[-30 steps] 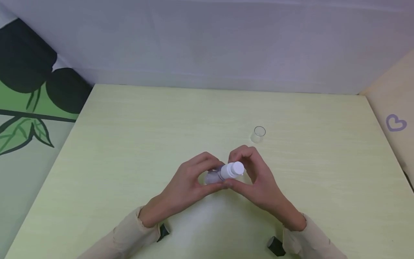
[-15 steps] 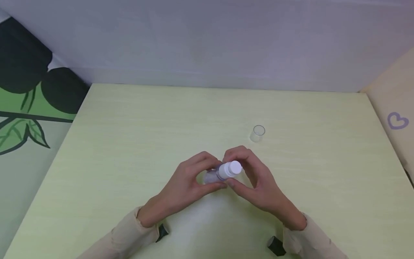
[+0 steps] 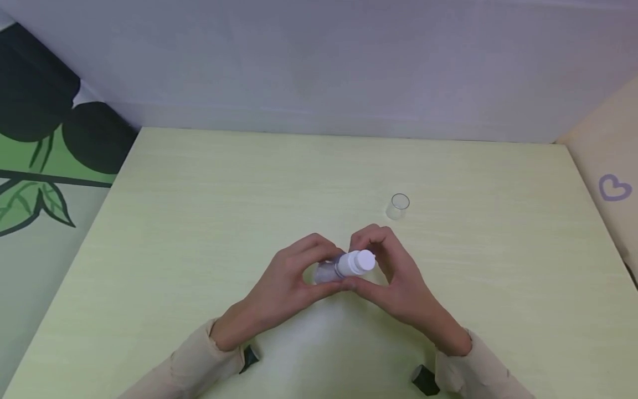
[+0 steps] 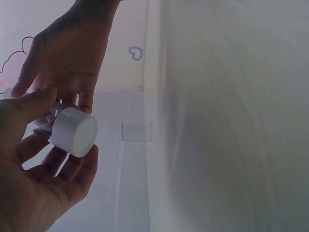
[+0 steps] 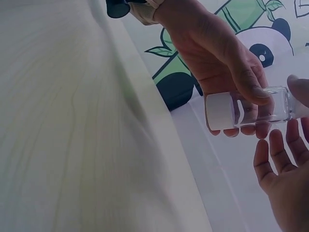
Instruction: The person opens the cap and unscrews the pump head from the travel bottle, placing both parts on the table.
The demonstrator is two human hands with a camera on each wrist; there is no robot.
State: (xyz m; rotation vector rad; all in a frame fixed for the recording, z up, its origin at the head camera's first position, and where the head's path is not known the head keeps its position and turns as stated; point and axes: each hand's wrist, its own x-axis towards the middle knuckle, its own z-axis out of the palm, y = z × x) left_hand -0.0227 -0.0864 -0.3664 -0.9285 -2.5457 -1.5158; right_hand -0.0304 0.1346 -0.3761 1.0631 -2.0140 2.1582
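Observation:
A small clear pump bottle (image 3: 326,272) with a white top (image 3: 363,261) is held tilted above the table, its top toward the right. My left hand (image 3: 291,277) grips the clear body between thumb and fingers. Thumb and fingers of my right hand (image 3: 399,280) pinch the white collar below the top, the two thumb tips close together. In the left wrist view the bottle's white base (image 4: 75,133) faces the camera. The right wrist view shows the transparent wall (image 5: 280,104) between base and collar. Beyond the right hand, a clear cap (image 3: 397,208) stands on the table.
The pale table (image 3: 224,183) meets a grey-white backdrop (image 3: 319,66) at the far edge. A painted panel (image 3: 45,205) borders the left side, and a panel with a purple heart (image 3: 613,188) the right. Dark wrist devices (image 3: 425,380) sit by both sleeves.
My right fingers shifted left along the collar, then back right, while the left hand kept its grip. The bottle's top swayed slightly with them. The clear cap stayed put.

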